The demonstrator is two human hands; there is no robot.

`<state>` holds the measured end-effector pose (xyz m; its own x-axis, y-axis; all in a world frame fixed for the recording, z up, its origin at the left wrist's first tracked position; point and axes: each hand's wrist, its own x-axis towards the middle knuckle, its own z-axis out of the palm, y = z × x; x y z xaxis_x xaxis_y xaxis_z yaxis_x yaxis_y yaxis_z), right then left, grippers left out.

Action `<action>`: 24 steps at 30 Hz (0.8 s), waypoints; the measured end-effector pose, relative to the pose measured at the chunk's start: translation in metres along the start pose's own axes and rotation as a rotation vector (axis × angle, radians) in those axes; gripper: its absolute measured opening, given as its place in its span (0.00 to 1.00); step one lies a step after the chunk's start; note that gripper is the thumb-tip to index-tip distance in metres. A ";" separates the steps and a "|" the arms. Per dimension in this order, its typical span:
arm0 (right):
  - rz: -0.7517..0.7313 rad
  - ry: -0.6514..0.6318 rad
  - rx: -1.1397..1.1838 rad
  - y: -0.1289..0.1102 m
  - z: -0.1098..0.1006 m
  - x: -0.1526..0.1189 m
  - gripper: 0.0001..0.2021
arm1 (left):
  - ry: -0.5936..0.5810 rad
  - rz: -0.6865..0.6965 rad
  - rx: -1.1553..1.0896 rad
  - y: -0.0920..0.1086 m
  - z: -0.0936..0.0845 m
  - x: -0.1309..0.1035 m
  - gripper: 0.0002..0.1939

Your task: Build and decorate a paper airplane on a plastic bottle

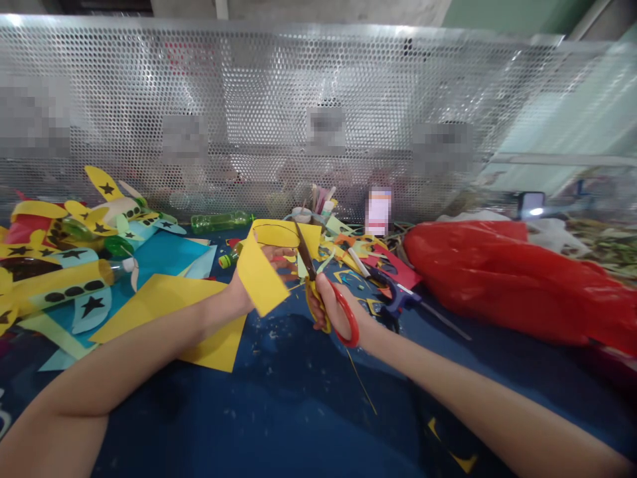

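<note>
My left hand (pixel 242 287) grips a strip of yellow paper (pixel 263 275), which bends over the fingers and partly hides them. A dark curved line is drawn on the paper's upper part. In my right hand (pixel 332 309) is a pair of scissors (pixel 352 324) with red and yellow handles, fingers wrapped through the loops. Its dark blades point up and meet the right part of the yellow paper. Below my left forearm lies a larger yellow sheet (pixel 219 345) on the blue table surface (pixel 279 411).
Bottle-and-paper airplanes (pixel 64 285) crowd the left, beside blue paper (pixel 164 255). A green bottle (pixel 221 221) lies behind. To the right are paper scraps, a blue glue gun (pixel 401 299), a red plastic bag (pixel 488 285) and a phone (pixel 378 212). A perforated metal panel (pixel 269 86) stands behind.
</note>
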<state>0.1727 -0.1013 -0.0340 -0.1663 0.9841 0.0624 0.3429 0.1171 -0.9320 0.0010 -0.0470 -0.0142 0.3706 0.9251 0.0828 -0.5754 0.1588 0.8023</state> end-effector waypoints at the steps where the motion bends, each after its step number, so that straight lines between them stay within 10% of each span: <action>1: 0.013 -0.006 0.018 -0.001 0.001 0.000 0.29 | 0.023 -0.021 -0.009 0.003 0.000 0.001 0.31; 6: 0.057 -0.012 0.057 0.000 0.001 0.001 0.30 | 0.197 -0.066 -0.037 0.011 0.003 0.001 0.36; 12: 0.071 -0.047 0.080 -0.001 0.001 0.000 0.30 | 0.274 0.062 0.063 0.008 0.004 0.004 0.05; 24: 0.041 -0.070 0.088 0.004 0.000 0.004 0.34 | 0.257 0.011 0.067 0.007 0.013 -0.003 0.12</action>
<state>0.1732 -0.0968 -0.0380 -0.2189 0.9757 0.0011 0.2691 0.0615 -0.9612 0.0054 -0.0534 -0.0011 0.1625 0.9852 -0.0541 -0.5260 0.1329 0.8400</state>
